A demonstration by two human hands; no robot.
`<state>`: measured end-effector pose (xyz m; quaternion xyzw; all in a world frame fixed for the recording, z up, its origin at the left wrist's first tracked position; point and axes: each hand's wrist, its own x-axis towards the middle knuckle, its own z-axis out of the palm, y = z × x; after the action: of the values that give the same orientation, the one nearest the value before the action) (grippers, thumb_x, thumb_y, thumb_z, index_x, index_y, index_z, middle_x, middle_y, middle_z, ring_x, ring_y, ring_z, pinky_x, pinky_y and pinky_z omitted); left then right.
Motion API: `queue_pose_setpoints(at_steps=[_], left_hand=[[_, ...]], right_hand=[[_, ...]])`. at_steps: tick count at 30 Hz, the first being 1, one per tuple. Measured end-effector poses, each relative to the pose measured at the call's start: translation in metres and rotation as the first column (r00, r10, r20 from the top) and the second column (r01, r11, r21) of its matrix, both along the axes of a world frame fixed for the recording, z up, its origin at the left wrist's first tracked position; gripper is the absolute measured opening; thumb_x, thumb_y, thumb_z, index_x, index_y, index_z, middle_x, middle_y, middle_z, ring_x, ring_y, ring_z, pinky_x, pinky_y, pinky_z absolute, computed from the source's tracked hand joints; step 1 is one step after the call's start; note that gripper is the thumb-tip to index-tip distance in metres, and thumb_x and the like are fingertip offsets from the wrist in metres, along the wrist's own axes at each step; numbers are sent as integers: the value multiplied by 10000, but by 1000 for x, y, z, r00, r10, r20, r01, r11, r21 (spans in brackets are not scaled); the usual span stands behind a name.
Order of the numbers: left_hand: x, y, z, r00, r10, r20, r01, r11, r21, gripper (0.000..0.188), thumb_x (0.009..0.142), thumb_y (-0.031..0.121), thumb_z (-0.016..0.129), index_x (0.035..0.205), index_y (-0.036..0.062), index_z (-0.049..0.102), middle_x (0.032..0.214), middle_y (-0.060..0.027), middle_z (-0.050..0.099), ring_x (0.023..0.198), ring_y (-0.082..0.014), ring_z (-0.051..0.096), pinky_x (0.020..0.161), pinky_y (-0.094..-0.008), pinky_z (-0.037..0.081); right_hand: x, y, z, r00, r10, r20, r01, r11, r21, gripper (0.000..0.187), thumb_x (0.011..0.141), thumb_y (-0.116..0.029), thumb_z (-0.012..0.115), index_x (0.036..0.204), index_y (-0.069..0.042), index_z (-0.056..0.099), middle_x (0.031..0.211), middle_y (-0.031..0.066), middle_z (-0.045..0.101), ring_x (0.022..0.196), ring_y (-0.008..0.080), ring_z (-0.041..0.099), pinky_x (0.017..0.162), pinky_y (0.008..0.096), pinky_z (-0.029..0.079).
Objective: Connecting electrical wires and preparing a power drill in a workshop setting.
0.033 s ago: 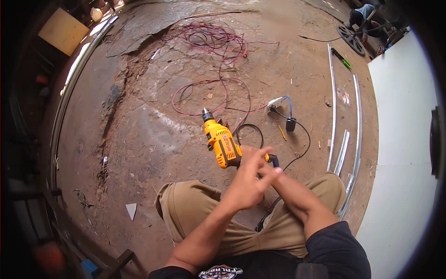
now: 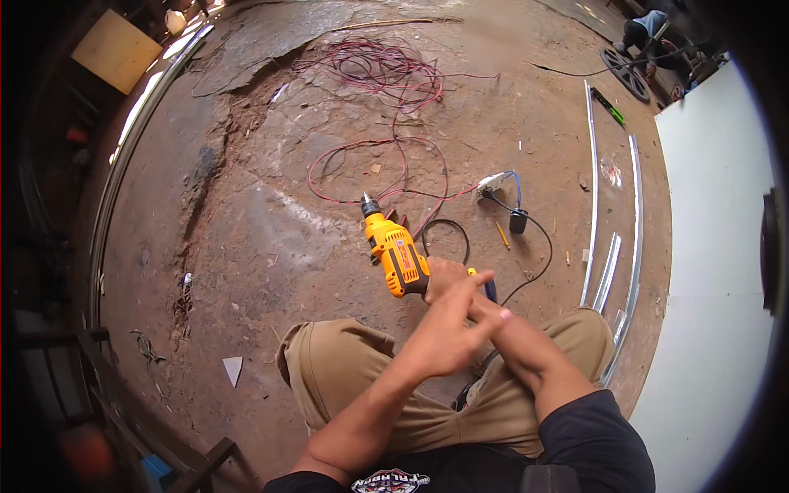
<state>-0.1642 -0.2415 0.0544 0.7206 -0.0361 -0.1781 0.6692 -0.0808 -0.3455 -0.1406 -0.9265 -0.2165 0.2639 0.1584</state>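
A yellow and black power drill (image 2: 400,256) points its chuck and bit toward the far left, above the floor. My right hand (image 2: 445,278) is wrapped round its rear grip, mostly hidden behind the left. Crossing over the right wrist, my left hand (image 2: 444,330) has its thumb and index finger stretched apart and holds nothing visible. Beside those fingers sits a dark blue handle-like thing (image 2: 491,290) with a yellow end; its kind is unclear. A black cord (image 2: 542,246) loops from a white socket block (image 2: 493,182) on the floor.
Tangled red and black wire (image 2: 382,70) lies at the far side. A black adapter (image 2: 518,220) and a yellow pencil (image 2: 503,236) are near the socket block. Metal strips (image 2: 592,189), a green and black tool (image 2: 608,107) and a large white panel (image 2: 707,246) occupy the right. Another person (image 2: 645,37) crouches far right.
My left hand has shifted slightly right and toward me over the right wrist. The drill stays in my right hand, and the whole view has moved a little.
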Motion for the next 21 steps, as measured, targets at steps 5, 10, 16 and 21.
queue_pose_setpoints(at_steps=[5, 10, 16, 21], left_hand=[[-10, -1, -3, 981, -142, 131, 76, 906, 416, 682, 919, 443, 606, 1399, -6, 421, 1319, -260, 517, 1217, -396, 523, 1029, -455, 409], [6, -2, -3, 964, -264, 44, 198, 815, 545, 704, 897, 473, 621, 1380, -5, 438, 1321, -263, 520, 1220, -420, 513, 1007, -466, 429], [29, -4, -16, 968, -247, -32, 226, 818, 528, 701, 877, 457, 658, 1384, 24, 443, 1301, -277, 539, 1239, -422, 499, 1040, -444, 412], [53, -35, -22, 966, -201, -164, 260, 730, 632, 682, 885, 427, 661, 1386, 21, 440, 1293, -284, 545, 1165, -423, 559, 981, -456, 458]], right_hand=[[-15, -3, -39, 993, 81, 89, -73, 993, -91, 410, 605, -152, 733, 978, -32, 615, 993, 148, 671, 945, 306, 671, 808, 402, 551], [-34, -20, -102, 945, 139, 295, -139, 990, -21, 314, 663, -185, 730, 923, -61, 603, 901, 111, 642, 867, 275, 662, 709, 392, 548], [-34, -5, -107, 987, 157, 36, -150, 977, -154, 255, 864, -250, 556, 1038, -66, 583, 1049, 106, 609, 1040, 252, 600, 792, 356, 537], [-49, -53, -73, 971, 92, 222, -73, 993, -95, 549, 750, -254, 685, 1236, -49, 533, 1169, 125, 552, 1106, 290, 526, 878, 503, 443]])
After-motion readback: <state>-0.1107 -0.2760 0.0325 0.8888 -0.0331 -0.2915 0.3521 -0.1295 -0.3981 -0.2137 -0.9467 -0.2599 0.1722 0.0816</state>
